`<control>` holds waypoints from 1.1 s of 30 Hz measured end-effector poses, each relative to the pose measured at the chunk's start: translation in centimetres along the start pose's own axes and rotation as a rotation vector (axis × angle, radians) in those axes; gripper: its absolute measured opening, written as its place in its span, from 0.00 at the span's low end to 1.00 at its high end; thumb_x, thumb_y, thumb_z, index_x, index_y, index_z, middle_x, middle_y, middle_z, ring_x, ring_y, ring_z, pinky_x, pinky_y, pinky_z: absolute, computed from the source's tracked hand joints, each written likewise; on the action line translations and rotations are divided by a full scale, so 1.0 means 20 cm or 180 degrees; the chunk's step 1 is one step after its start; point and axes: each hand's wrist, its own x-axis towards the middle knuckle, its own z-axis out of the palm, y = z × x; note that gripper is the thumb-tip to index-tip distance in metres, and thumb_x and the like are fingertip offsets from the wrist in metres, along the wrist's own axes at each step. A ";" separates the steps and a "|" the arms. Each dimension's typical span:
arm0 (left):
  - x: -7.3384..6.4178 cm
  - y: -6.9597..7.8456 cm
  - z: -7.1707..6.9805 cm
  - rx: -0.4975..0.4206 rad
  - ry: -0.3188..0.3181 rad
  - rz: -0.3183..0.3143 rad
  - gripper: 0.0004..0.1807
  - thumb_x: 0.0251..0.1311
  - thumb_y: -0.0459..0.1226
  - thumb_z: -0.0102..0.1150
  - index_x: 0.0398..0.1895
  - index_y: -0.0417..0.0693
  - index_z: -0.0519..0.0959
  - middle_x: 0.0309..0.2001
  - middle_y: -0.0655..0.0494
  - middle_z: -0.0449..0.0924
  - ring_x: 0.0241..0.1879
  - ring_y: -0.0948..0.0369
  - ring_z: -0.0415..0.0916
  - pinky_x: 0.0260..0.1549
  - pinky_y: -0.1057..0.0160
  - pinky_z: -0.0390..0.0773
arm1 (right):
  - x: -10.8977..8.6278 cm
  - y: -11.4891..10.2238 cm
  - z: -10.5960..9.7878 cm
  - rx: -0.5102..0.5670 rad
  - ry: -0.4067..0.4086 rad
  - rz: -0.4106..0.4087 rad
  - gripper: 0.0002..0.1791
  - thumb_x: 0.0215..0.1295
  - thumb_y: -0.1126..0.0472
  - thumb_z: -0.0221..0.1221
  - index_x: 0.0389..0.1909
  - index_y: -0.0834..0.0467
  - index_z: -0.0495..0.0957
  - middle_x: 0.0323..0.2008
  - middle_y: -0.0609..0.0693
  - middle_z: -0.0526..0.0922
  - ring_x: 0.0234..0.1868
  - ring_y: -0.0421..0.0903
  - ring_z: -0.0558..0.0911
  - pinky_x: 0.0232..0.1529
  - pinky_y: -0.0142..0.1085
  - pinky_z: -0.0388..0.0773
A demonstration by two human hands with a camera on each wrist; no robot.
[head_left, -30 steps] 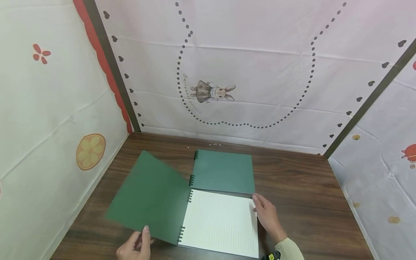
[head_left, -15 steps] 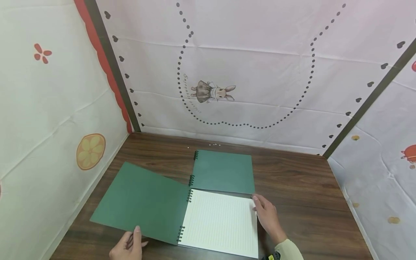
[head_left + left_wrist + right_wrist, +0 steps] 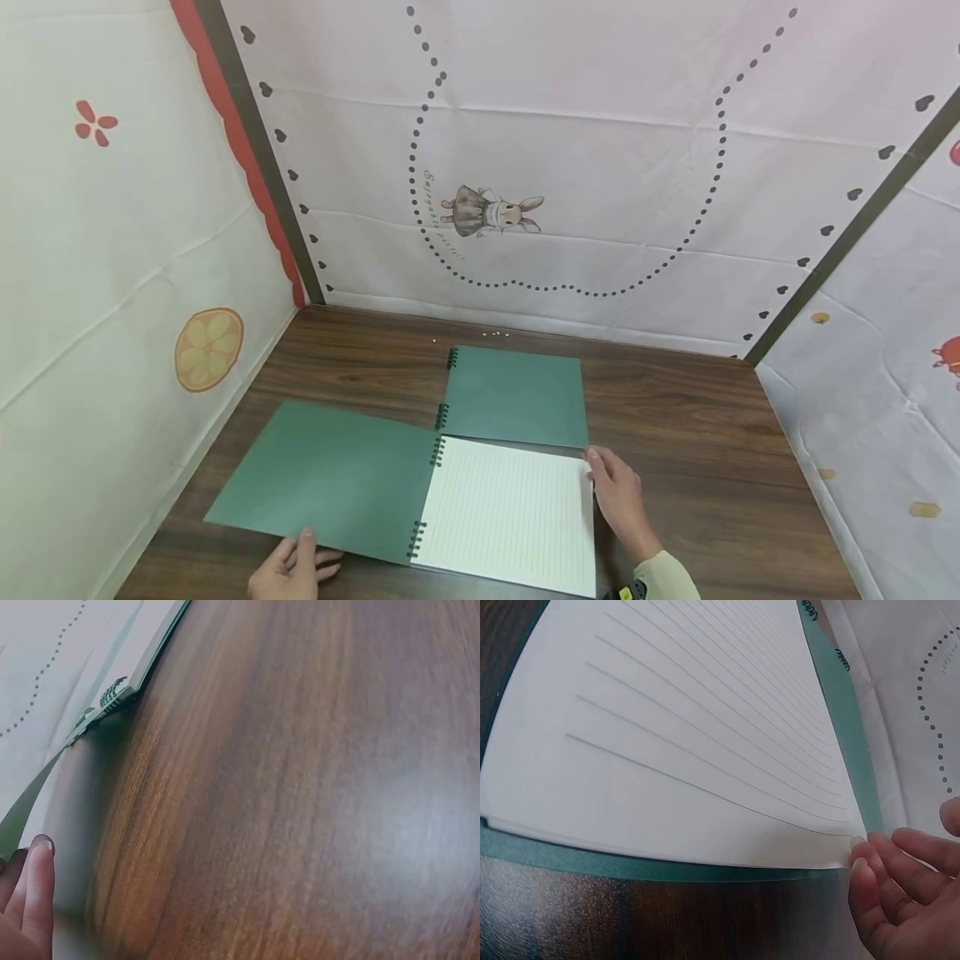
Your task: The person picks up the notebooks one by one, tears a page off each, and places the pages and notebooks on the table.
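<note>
A spiral-bound notebook lies open on the table, its green cover (image 3: pixel 330 479) spread to the left and its white lined page (image 3: pixel 510 517) facing up on the right. My left hand (image 3: pixel 294 568) pinches the cover's near edge, thumb on top and fingers beneath. From the left wrist view, the cover (image 3: pixel 28 806) slants up off the wood toward those fingers. At the far right corner of the page, my right hand (image 3: pixel 621 504) grips the paper's edge between thumb and finger; the right wrist view shows these fingertips (image 3: pixel 864 881) at the corner.
Just behind the open notebook lies a second, closed green spiral notebook (image 3: pixel 517 396). Small white bits (image 3: pixel 496 334) are scattered near the back of the dark wooden table (image 3: pixel 697 467). Printed white cloth walls (image 3: pixel 600 167) rise at the back and both sides.
The green cover has come down to the left, from raised at a slant to nearly flat. My left hand moved left and slightly down with it. The right hand has stayed at the page corner.
</note>
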 end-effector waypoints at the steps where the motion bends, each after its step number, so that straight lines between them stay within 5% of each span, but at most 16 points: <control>1: 0.01 0.00 -0.01 -0.0057 -0.0060 -0.0093 0.25 0.74 0.44 0.43 0.37 0.24 0.76 0.20 0.38 0.84 0.14 0.65 0.81 0.20 0.63 0.84 | 0.00 0.00 0.00 -0.0004 0.0018 -0.0007 0.22 0.77 0.51 0.43 0.59 0.60 0.75 0.55 0.59 0.82 0.46 0.51 0.85 0.51 0.48 0.81; 5: 0.03 -0.02 -0.02 -0.0319 -0.0282 -0.0400 0.29 0.74 0.43 0.43 0.58 0.20 0.68 0.28 0.29 0.83 0.18 0.59 0.83 0.23 0.60 0.85 | 0.01 -0.01 -0.01 -0.0012 0.0089 -0.0034 0.22 0.77 0.51 0.44 0.56 0.60 0.77 0.52 0.57 0.84 0.45 0.50 0.84 0.51 0.49 0.79; 11: 0.06 -0.04 -0.03 -0.0467 -0.0535 -0.0768 0.32 0.74 0.43 0.42 0.67 0.21 0.57 0.60 0.15 0.59 0.23 0.54 0.85 0.28 0.59 0.86 | 0.01 0.00 -0.02 -0.0018 0.0132 -0.0021 0.23 0.77 0.48 0.43 0.52 0.58 0.80 0.50 0.57 0.84 0.49 0.53 0.84 0.54 0.50 0.78; 15: 0.08 -0.05 -0.04 -0.0638 -0.0732 -0.0966 0.35 0.75 0.44 0.41 0.69 0.21 0.51 0.65 0.16 0.49 0.25 0.54 0.86 0.32 0.58 0.86 | 0.01 0.00 -0.03 -0.0079 0.0150 -0.0011 0.22 0.77 0.48 0.43 0.48 0.57 0.82 0.50 0.56 0.85 0.49 0.52 0.83 0.53 0.49 0.78; 22: 0.09 -0.05 -0.05 -0.0846 -0.0929 -0.1198 0.36 0.75 0.42 0.39 0.70 0.20 0.43 0.65 0.19 0.48 0.28 0.50 0.87 0.37 0.54 0.86 | 0.02 0.01 -0.04 -0.0188 0.0214 0.0058 0.16 0.73 0.51 0.51 0.45 0.57 0.83 0.40 0.53 0.84 0.39 0.45 0.77 0.37 0.37 0.74; 25: 0.10 -0.05 -0.05 -0.0766 -0.0939 -0.1226 0.35 0.74 0.40 0.41 0.69 0.18 0.45 0.62 0.18 0.56 0.29 0.49 0.87 0.37 0.53 0.86 | 0.02 0.02 -0.03 -0.0209 0.0240 0.0047 0.12 0.70 0.55 0.56 0.43 0.58 0.83 0.34 0.50 0.83 0.34 0.42 0.75 0.32 0.31 0.71; 28: 0.10 -0.05 -0.06 -0.0619 -0.1011 -0.1202 0.34 0.73 0.40 0.42 0.66 0.15 0.49 0.49 0.17 0.72 0.29 0.48 0.87 0.35 0.52 0.86 | 0.02 0.02 -0.02 -0.0228 0.0229 0.0048 0.10 0.67 0.57 0.59 0.42 0.58 0.82 0.32 0.50 0.81 0.32 0.42 0.74 0.29 0.30 0.70; 33: 0.10 -0.05 -0.08 -0.0411 -0.1218 -0.1124 0.31 0.73 0.41 0.42 0.57 0.12 0.64 0.30 0.35 0.86 0.29 0.51 0.87 0.32 0.53 0.86 | 0.02 0.01 -0.02 -0.0272 0.0245 0.0027 0.08 0.63 0.59 0.63 0.39 0.59 0.82 0.31 0.50 0.80 0.31 0.43 0.73 0.28 0.30 0.69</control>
